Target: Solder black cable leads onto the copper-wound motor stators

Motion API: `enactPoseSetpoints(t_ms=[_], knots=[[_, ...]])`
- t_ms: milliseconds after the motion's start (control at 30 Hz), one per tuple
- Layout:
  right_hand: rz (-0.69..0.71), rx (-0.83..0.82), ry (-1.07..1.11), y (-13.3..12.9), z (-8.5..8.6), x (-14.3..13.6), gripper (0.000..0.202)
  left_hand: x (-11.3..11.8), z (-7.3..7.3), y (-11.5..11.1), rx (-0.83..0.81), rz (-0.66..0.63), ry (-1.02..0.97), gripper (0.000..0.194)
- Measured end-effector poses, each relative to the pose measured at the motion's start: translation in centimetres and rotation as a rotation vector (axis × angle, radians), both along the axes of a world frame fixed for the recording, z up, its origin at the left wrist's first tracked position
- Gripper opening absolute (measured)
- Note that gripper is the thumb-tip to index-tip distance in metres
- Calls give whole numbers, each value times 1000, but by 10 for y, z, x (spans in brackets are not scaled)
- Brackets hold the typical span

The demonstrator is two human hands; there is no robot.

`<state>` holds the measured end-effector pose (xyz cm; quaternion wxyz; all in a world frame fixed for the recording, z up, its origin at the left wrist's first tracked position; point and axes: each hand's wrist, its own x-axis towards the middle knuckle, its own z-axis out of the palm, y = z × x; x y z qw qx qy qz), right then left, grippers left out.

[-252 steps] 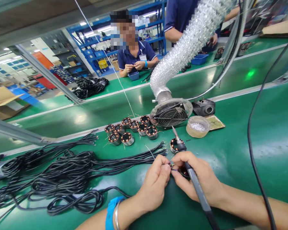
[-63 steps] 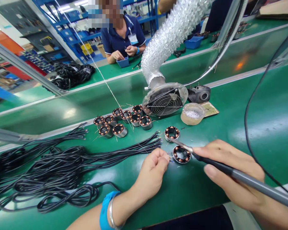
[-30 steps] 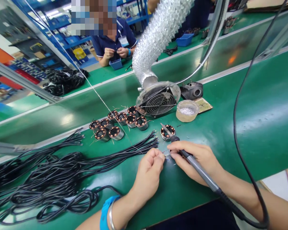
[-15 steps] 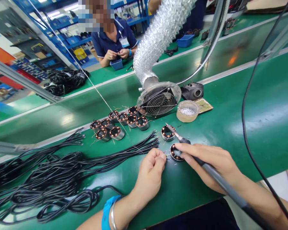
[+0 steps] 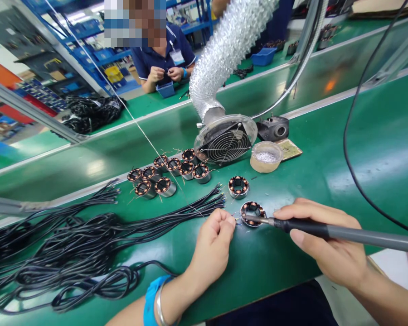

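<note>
My right hand (image 5: 329, 242) grips a soldering iron (image 5: 304, 226) by its dark sleeve. The iron's metal tip lies over the near edge of a ring-shaped motor stator (image 5: 252, 214) with copper windings; whether it touches cannot be told. My left hand (image 5: 215, 244) is closed in a pinch on thin wires (image 5: 237, 222) at the stator's left side. How far the wires run inside the fingers is hidden. Just beyond sits a second stator (image 5: 238, 187), upright on the green bench.
Several stators (image 5: 165, 186) stand in a group at the back left. Bundled black cables (image 5: 85, 253) cover the left side. A fume extractor fan (image 5: 228, 142) with a foil duct stands behind, beside a round tub (image 5: 266, 156) and an iron holder (image 5: 274, 128). A co-worker (image 5: 163, 59) sits opposite.
The soldering iron has swung down and right, its tip moving from the farther stator to the nearer one. My right hand has shifted right; my left hand stays put.
</note>
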<state>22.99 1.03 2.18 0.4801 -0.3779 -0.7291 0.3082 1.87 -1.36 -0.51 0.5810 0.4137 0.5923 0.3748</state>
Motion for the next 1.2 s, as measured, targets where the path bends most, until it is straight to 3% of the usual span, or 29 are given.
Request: enactPoseSetpoints(t_ms=[200,567,800,1200], knots=[[33,25,-10,0,7,-3,20,0,0,-2,3,-13,3,29],[83,130,-15,-12,0,-11,29,1,0,0,-2,-9,-14,30],[21,88,32,-15,1,-6,29,0,-1,-1,10,-29,16,27],[67,111,13,-13,-1,-10,28,0,0,-1,11,-17,4,28]])
